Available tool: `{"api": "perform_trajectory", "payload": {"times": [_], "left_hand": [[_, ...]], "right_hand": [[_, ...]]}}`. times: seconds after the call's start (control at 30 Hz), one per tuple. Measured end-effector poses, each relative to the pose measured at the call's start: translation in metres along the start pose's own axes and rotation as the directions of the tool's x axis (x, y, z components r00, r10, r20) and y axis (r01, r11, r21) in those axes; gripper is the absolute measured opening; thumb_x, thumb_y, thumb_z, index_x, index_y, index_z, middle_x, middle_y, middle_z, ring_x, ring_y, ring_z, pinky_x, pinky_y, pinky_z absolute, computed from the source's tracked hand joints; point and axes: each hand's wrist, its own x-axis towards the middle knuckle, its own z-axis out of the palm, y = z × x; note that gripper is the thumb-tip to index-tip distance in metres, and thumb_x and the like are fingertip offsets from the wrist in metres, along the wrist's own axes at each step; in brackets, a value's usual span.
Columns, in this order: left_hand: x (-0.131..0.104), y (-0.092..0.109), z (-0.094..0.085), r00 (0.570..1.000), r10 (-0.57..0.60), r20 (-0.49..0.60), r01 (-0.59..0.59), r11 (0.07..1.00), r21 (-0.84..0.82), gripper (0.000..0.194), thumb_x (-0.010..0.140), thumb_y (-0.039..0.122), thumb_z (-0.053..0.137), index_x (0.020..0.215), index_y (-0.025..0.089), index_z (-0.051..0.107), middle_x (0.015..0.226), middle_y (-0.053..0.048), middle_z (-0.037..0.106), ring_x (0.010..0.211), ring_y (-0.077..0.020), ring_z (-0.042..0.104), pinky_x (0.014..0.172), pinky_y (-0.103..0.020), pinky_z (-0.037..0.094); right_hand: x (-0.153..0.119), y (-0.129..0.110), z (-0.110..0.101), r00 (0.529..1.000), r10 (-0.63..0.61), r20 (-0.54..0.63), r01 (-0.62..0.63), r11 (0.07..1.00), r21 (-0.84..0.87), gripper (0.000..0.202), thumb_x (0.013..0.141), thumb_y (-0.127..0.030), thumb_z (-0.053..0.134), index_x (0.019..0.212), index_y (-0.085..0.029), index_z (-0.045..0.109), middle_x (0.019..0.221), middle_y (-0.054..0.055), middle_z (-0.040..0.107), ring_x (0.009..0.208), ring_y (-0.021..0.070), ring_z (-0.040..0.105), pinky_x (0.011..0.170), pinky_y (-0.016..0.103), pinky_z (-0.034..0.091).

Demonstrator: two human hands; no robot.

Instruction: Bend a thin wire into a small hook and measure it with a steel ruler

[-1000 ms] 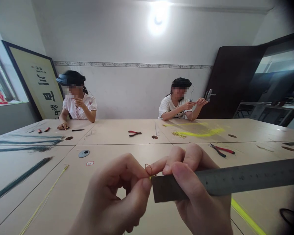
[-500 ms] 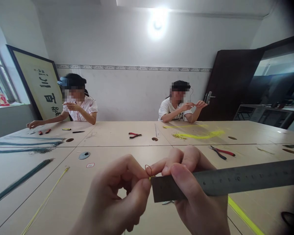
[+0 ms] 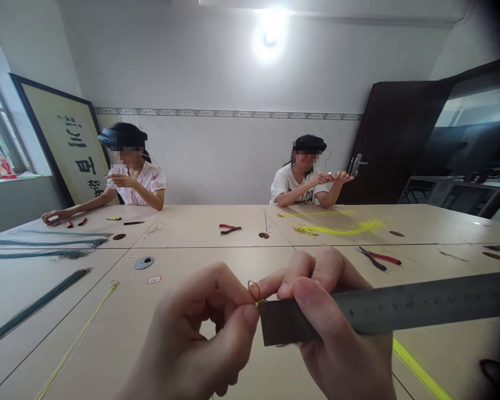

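My left hand is closed, its thumb and forefinger pinching a small copper-coloured wire loop with a yellow bit at its base. Right beside it, my right hand grips a steel ruler between thumb and fingers. The ruler's end lies against the yellow bit at my left fingertips, and its length runs off to the right. My right forefinger reaches over to the loop. What lies under my right fingers is hidden.
Yellow strands and a dark green bundle lie at left. Red-and-black pliers are at right, another pair farther back. Yellow threads run beneath the ruler. Two people sit across the table.
My hands, the wire loop and the ruler have shifted very slightly right in the view, with the same grips. The left person's outstretched hand has moved a little outward.
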Motion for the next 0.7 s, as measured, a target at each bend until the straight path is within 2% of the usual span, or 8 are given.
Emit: {"api": "perform_trajectory", "payload": {"times": [0.13,0.33,0.5,0.57,0.7], "left_hand": [[-0.002,-0.0006,0.0005,1.0,-0.01,-0.019,0.01,1.0,0.005,0.024,0.069,0.029,0.061,0.054,0.022,0.043,0.035,0.011,0.039,0.03,-0.0027,0.029,0.029,-0.012,0.031],[-0.0048,0.0035,0.0054,0.991,-0.057,-0.121,0.055,0.998,-0.015,0.025,0.066,0.031,0.062,0.052,0.021,0.043,0.035,0.01,0.04,0.031,-0.0023,0.028,0.031,-0.012,0.028],[-0.0009,0.0001,0.0005,1.0,-0.02,0.008,0.02,1.0,0.0,0.021,0.07,0.027,0.059,0.056,0.021,0.044,0.036,0.011,0.042,0.03,-0.0015,0.029,0.031,-0.01,0.03],[-0.0009,-0.0005,0.0001,1.0,-0.011,0.022,0.011,1.0,0.003,0.021,0.07,0.026,0.058,0.056,0.021,0.043,0.037,0.011,0.042,0.03,-0.0015,0.03,0.03,-0.01,0.03],[-0.0032,0.0016,0.0031,0.994,-0.042,-0.097,0.04,0.999,-0.025,0.023,0.066,0.028,0.06,0.053,0.02,0.043,0.036,0.011,0.041,0.031,-0.0013,0.028,0.031,-0.01,0.028]], "right_hand": [[-0.0003,0.0005,-0.0022,0.999,0.019,0.04,-0.019,1.0,0.006,0.019,0.087,-0.015,0.061,0.071,-0.022,0.057,0.07,-0.008,0.067,0.076,0.0098,0.072,0.07,0.018,0.059],[0.0007,0.0,0.0004,1.0,-0.002,-0.012,0.002,1.0,0.022,0.019,0.084,-0.015,0.065,0.067,-0.021,0.057,0.066,-0.008,0.068,0.073,0.0088,0.072,0.069,0.015,0.059],[-0.0012,0.0005,-0.0025,1.0,0.016,0.027,-0.016,1.0,-0.013,0.019,0.087,-0.016,0.061,0.07,-0.022,0.056,0.07,-0.008,0.068,0.076,0.0088,0.072,0.068,0.016,0.059],[-0.0013,0.0016,-0.0042,0.999,0.024,0.047,-0.024,1.0,-0.012,0.019,0.088,-0.016,0.061,0.071,-0.022,0.055,0.071,-0.008,0.068,0.078,0.0085,0.071,0.07,0.016,0.058],[-0.0004,0.0024,-0.0047,0.998,0.026,0.052,-0.027,1.0,0.013,0.019,0.088,-0.016,0.06,0.071,-0.022,0.055,0.071,-0.01,0.067,0.078,0.0081,0.072,0.07,0.016,0.058]]}}
